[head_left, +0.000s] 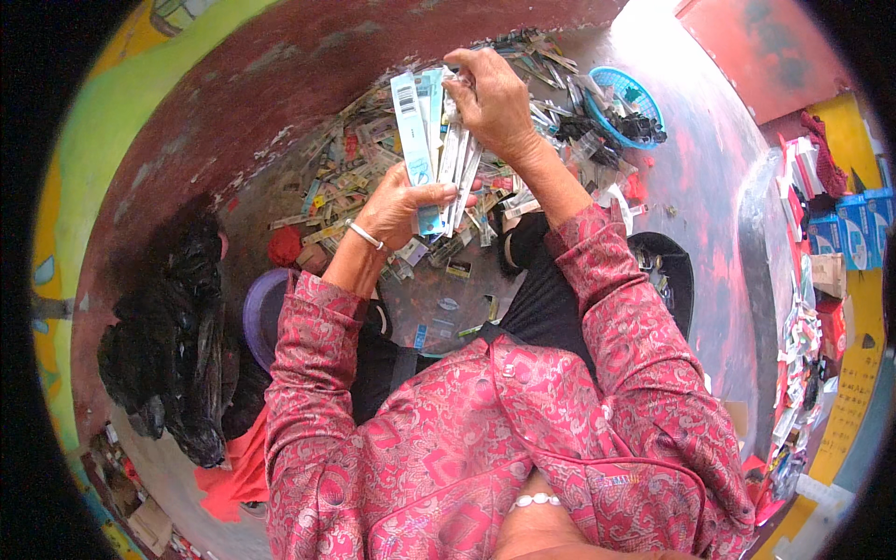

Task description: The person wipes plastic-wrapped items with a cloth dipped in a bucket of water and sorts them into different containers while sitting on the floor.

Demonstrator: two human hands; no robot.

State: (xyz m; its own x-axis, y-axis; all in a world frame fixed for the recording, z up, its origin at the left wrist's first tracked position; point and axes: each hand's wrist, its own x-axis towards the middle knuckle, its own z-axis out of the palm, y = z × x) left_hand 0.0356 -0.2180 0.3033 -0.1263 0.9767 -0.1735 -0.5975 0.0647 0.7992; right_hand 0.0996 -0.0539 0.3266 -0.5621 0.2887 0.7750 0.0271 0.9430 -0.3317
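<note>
Two hands grip one fanned bundle of flat packets [431,140]: left hand [399,207] clasps its bottom, right hand [490,93] pinches its top. Beneath the bundle, loose packets [345,187] litter the reddish floor [280,84]; a blue basket [627,105] sits beyond, right.

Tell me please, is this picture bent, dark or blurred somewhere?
Head view: fisheye bending curves the floor toward a black rim; daylight is soft, glaring pale at the upper right; the left hand and right hand holding the packet bundle look sharp.

basket [627,101] right of packet pile [373,177] | bags [177,336] left
</note>
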